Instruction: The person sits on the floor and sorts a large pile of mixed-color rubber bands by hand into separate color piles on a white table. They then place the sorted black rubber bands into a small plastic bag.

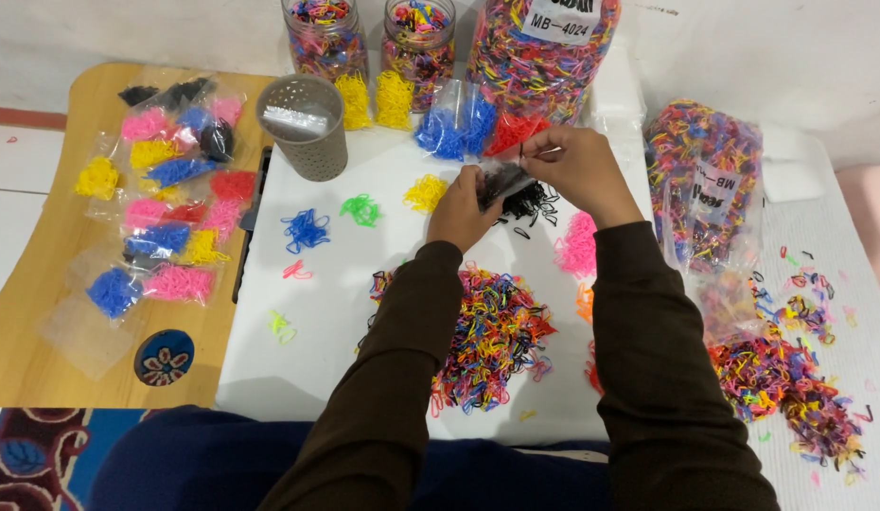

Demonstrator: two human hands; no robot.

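1. The left hand (462, 210) and right hand (580, 167) hold a small clear bag (501, 180) between them, above the white board (336, 312).
2. The bag looks crumpled and see-through, with black elastic bands (527, 202) inside and spilling out at 5 o'clock.
3. Left fingers pinch the bag's left edge; right fingers are pressed together on its top.
4. A mixed-colour band pile (492, 331) lies at 6 o'clock.
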